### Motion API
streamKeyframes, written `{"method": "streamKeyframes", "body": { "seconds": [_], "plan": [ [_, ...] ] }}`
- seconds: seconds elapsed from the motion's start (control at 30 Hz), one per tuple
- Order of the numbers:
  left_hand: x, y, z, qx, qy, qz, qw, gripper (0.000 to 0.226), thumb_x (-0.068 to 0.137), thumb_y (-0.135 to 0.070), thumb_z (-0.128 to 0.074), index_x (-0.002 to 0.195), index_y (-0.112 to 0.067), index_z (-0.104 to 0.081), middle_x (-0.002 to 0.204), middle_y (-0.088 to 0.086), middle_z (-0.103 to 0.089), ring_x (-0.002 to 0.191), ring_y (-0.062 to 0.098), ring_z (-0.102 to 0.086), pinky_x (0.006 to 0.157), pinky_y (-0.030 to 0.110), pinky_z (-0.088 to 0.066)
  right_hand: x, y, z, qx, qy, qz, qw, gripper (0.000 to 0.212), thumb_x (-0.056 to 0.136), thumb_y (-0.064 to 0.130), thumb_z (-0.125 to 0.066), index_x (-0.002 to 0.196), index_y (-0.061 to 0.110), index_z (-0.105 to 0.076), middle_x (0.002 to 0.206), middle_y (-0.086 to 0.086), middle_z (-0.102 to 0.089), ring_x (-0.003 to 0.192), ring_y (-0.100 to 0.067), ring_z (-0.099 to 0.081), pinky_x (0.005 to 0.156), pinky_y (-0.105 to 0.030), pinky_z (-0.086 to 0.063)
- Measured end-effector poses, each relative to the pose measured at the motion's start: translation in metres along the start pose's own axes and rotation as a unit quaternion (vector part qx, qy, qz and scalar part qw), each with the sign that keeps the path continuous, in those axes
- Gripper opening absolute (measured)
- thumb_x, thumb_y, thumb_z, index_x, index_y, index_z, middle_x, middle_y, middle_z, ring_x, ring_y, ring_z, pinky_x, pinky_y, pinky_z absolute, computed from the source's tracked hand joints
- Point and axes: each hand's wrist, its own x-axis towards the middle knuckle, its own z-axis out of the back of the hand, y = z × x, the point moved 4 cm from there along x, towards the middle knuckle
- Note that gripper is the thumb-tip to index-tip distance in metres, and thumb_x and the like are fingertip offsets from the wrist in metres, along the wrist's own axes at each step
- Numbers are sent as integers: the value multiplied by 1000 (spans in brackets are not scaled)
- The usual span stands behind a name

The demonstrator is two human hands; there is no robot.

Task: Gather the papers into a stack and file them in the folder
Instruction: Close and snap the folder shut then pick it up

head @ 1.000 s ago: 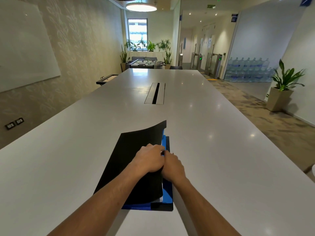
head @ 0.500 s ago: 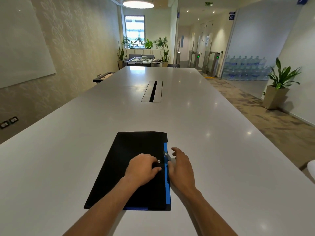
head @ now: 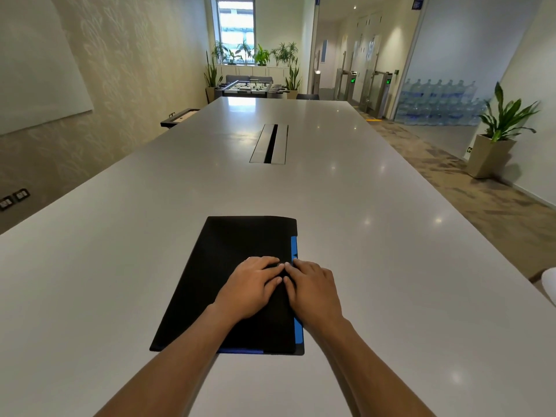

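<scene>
A black folder (head: 228,266) with a blue inner edge showing along its right and bottom sides lies flat and closed on the white table (head: 391,266), close in front of me. The papers are hidden inside it. My left hand (head: 252,285) rests flat on the cover near its right edge, fingers pointing right. My right hand (head: 313,288) lies beside it over the folder's right edge, its fingertips meeting those of the left hand at the cover's clasp area. Both hands press down with nearly straight fingers.
A metal cable hatch (head: 270,143) is set into the table's middle, farther away. A potted plant (head: 496,136) stands on the floor at the right, and a white curved object (head: 550,284) shows at the right edge.
The raised black cover came down flat onto the folder. My right hand moved from the table beside the folder onto its right edge, fingertips now touching the left hand's.
</scene>
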Motion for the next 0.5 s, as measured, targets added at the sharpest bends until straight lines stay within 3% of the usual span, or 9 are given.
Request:
{"method": "streamKeyframes", "body": {
  "seconds": [0.5],
  "plan": [
    [3,-2,-4,22,19,7,1000,39,97,-44,-38,127,-30,-59,136,-8,-54,126,9,-43,110,33,-30,5,8,5,-72,88,13,993,45,99,38,-31,141,24,-39,147,-4,-43,133,-23,-39,105,-41,-31]
  ]
}}
